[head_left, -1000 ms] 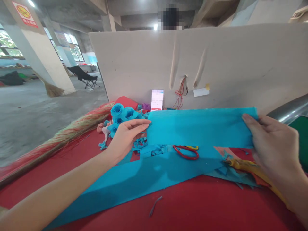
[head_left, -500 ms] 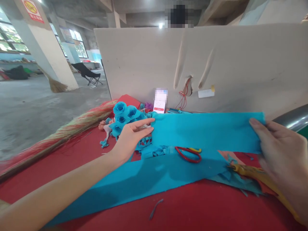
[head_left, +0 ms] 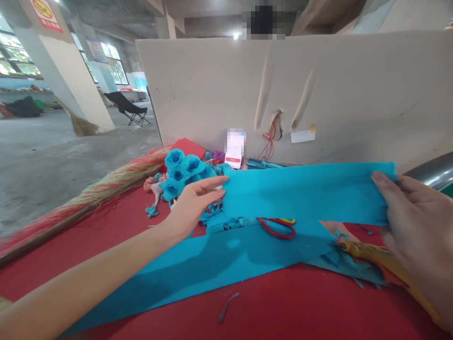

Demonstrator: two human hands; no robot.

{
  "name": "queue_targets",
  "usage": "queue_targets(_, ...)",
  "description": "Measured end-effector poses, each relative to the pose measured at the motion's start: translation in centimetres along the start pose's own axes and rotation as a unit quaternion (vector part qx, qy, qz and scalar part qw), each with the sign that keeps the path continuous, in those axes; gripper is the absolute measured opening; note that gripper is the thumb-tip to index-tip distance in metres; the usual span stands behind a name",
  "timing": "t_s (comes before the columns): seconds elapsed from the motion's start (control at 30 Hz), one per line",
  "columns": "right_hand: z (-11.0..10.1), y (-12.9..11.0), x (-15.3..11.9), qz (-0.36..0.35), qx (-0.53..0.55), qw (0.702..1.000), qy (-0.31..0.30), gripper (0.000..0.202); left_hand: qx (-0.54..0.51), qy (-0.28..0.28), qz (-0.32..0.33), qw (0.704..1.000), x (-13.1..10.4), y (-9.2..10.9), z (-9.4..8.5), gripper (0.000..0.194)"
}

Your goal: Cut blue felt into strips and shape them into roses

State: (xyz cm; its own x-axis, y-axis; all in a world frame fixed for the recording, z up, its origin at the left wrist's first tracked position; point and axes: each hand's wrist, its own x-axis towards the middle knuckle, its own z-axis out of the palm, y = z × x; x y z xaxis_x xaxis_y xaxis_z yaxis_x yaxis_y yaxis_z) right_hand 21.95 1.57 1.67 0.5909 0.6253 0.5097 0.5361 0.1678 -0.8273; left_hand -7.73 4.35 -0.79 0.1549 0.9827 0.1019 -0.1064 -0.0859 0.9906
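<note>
A bright blue strip of crepe paper (head_left: 300,193) spans the space between my hands, held up above the table. My left hand (head_left: 193,203) is at its left end, thumb and forefinger closed at the edge. At the other end my right hand (head_left: 414,212) pinches the paper, thumb in front and fingers behind. Beneath lies a longer blue crepe paper piece (head_left: 212,264), flat on the red table. Scissors with red handles (head_left: 278,229) rest on that piece, their blades hidden. Blue paper flowers (head_left: 184,167) stand bunched behind my left hand.
A yellow-handled tool (head_left: 368,252) lies by my right wrist, over paper scraps. A lit phone (head_left: 233,148) leans against the pale upright panel (head_left: 212,89). Bundled red and cream strands (head_left: 116,189) run along the left table edge. A twisted scrap (head_left: 228,307) lies in front.
My right hand has moved slightly right, drawing the blue strip a little longer and lifting its right corner slightly. My left hand has stayed nearly in place.
</note>
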Motion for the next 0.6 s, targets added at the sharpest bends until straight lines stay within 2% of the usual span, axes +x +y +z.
queue_targets(0.1, 0.1, -1.0, -0.3, 0.065, 0.03, 0.997, 0.026, 0.022, -0.004, -0.025, -0.005, 1.0, -0.2, 0.2, 0.1, 0.04)
queue_targets(0.23, 0.2, -1.2, -0.4, 0.064, 0.019, 0.997, 0.032, 0.021, -0.067, -0.035, 0.06, 0.995, -0.5, 0.8, 0.4, 0.056)
queue_targets(0.3, 0.3, -1.1, -0.4, 0.069, 0.019, 0.997, 0.032, 0.021, -0.104, -0.02, 0.048, 0.993, -0.5, 0.9, 0.5, 0.058)
queue_targets(0.47, 0.4, -0.8, -0.5, 0.062, 0.047, 0.996, 0.035, 0.027, -0.168, -0.04, -0.075, 0.982, 0.2, 0.3, 0.8, 0.022)
queue_targets(0.6, 0.3, -0.7, -0.5, 0.068, 0.044, 0.996, 0.029, 0.029, -0.161, -0.026, -0.09, 0.983, 0.5, -0.3, 0.7, 0.021)
